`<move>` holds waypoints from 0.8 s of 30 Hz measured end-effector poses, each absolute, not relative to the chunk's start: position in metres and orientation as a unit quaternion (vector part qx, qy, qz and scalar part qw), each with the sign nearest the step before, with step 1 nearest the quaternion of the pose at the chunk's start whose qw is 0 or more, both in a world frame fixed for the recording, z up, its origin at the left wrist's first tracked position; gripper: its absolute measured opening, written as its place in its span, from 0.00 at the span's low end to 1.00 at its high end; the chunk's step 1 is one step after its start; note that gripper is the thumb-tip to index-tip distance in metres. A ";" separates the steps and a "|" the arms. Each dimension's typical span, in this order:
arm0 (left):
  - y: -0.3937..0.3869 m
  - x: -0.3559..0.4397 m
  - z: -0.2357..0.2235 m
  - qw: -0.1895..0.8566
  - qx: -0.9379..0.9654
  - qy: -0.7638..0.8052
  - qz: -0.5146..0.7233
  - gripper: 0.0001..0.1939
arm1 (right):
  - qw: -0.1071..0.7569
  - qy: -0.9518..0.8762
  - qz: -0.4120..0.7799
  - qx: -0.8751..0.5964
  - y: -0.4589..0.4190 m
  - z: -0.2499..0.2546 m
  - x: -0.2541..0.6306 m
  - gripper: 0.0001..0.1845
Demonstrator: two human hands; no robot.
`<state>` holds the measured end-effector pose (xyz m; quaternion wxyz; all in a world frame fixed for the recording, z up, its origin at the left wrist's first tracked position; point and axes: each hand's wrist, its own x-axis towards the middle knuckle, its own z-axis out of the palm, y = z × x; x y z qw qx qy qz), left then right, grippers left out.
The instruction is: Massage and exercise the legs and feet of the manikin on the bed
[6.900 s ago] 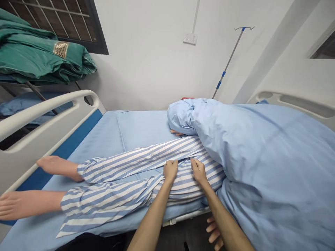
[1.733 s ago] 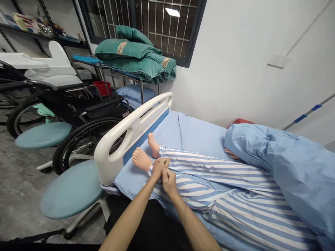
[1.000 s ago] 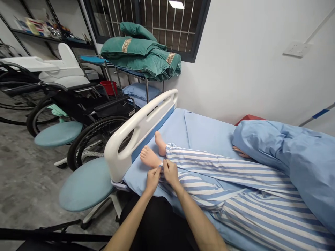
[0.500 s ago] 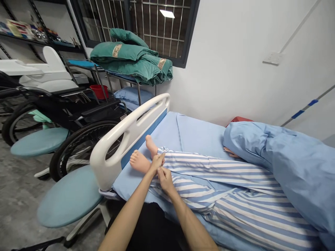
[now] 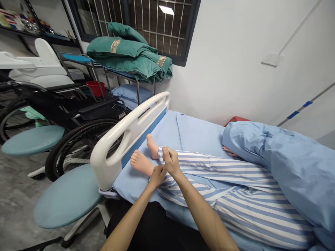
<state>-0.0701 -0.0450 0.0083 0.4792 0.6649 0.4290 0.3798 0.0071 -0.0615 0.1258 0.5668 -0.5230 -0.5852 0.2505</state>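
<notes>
Two bare feet, a near foot [image 5: 141, 162] and a far foot [image 5: 152, 146], stick out of blue-and-white striped trousers [image 5: 222, 168] on the bed, toes toward the footboard. My left hand [image 5: 157, 176] is closed on the hem of the near trouser leg, beside the near ankle. Just above and to the right, my right hand [image 5: 171, 161] is closed in a fist at the far trouser leg's cuff, its fingers partly hidden. A blue quilt [image 5: 290, 164] covers the upper part of the lying figure, with fingertips [image 5: 230, 152] showing at its edge.
A white footboard [image 5: 131, 122] closes the bed's left end. Beyond it stand a wheelchair [image 5: 86, 118] and round blue-green stools [image 5: 69, 197]. Folded green quilts [image 5: 131, 57] lie on a rack beneath the barred window. A red object [image 5: 237, 119] shows by the wall.
My left hand has moved from the far leg's cuff toward me, to the near leg's cuff. My right hand has risen to the far leg's cuff. The view has shifted slightly.
</notes>
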 end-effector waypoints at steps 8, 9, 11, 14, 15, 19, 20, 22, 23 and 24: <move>-0.059 -0.083 0.010 0.375 0.735 0.456 0.335 0.12 | 0.575 -0.448 0.225 -0.646 -0.064 0.027 0.003 0.24; -0.060 -0.084 0.010 0.365 0.735 0.465 0.333 0.13 | 0.574 -0.449 0.218 -0.649 -0.067 0.020 0.003 0.24; -0.060 -0.087 0.011 0.369 0.721 0.481 0.334 0.15 | 0.570 -0.464 0.194 -0.649 -0.072 0.015 0.001 0.24; -0.051 -0.093 0.019 0.403 0.669 0.499 0.376 0.17 | 0.546 -0.492 0.163 -0.659 -0.079 0.017 -0.005 0.23; -0.047 -0.095 0.024 0.416 0.643 0.504 0.400 0.17 | 0.532 -0.507 0.153 -0.660 -0.082 0.017 -0.008 0.23; -0.025 -0.086 0.058 0.440 0.605 0.475 0.463 0.19 | 0.473 -0.568 0.132 -0.661 -0.094 0.010 -0.024 0.21; -0.020 -0.079 0.064 0.444 0.624 0.457 0.453 0.20 | 0.466 -0.572 0.136 -0.661 -0.097 0.006 -0.029 0.20; -0.014 -0.063 0.069 0.452 0.679 0.431 0.386 0.21 | 0.468 -0.567 0.156 -0.659 -0.104 -0.004 -0.036 0.19; -0.014 -0.055 0.066 0.453 0.704 0.426 0.342 0.22 | 0.474 -0.560 0.173 -0.657 -0.109 -0.009 -0.038 0.19; -0.014 -0.047 0.061 0.448 0.726 0.426 0.302 0.22 | 0.480 -0.552 0.194 -0.654 -0.115 -0.014 -0.038 0.19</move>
